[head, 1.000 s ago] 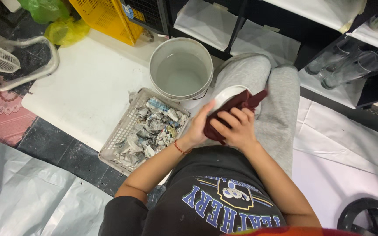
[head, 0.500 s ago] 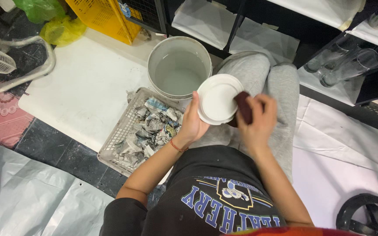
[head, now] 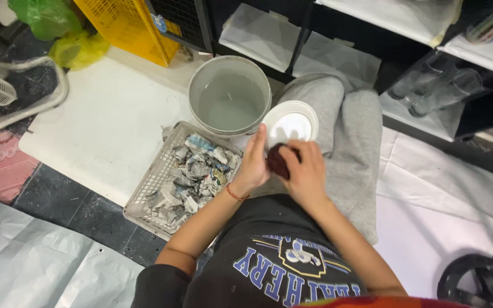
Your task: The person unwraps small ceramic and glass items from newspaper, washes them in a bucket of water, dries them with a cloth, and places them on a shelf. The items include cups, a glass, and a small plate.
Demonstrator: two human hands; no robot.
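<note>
Dark cloth of a printed shirt filled the nearest part of the view, and from it both forearms reached forward over grey-trousered knees. The right hand (head: pixel 306 171) was curled closed around a dark red pad (head: pixel 277 161), pressing it against the near edge of a small white dish (head: pixel 290 122); the left hand (head: pixel 254 162) had its grip shut on that dish's left rim, thumb up along the edge, seemingly to steady the dish against the pad's push. The dish sat tilted above the lap, just beside a grey bucket of cloudy water (head: pixel 229 95), close enough, I judged, for dipping. Left of the left wrist lay a pale mesh basket (head: pixel 144 191) heaped with crumpled newspaper bundles (head: pixel 192 171), resting half on a white board (head: pixel 104 125) on the floor. Farther off stood a yellow crate (head: pixel 129 25), green and yellow bags (head: pixel 69 34), and dark shelving lined with white paper (head: pixel 258 31).
</note>
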